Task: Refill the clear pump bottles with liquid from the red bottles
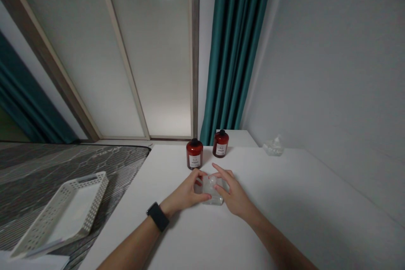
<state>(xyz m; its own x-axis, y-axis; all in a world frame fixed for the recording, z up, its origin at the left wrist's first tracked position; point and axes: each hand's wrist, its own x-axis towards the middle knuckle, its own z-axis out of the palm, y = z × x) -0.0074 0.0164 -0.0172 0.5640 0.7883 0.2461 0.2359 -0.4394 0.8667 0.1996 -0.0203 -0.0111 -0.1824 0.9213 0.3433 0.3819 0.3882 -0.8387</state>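
Note:
A clear, boxy glass bottle (215,199) with a round clear stopper (212,180) stands on the white table (190,236), between my two hands. My left hand (189,190) grips its left side, thumb in front and fingers behind. At the top, my right hand (233,192) closes its thumb and a finger about the stopper, while the index finger stretches out above. Parts of the bottle are hidden by the fingers. Just behind stands a red-brown bottle (194,154) with a black cap and white label. A second red-brown bottle (220,144) is farther back and right.
Another clear glass piece (274,147) with a pointed top sits by the wall at the back right. A white perforated basket (47,230) lies to the left, lower than the tabletop. Teal curtains (237,50) and frosted sliding doors (155,71) stand beyond the table.

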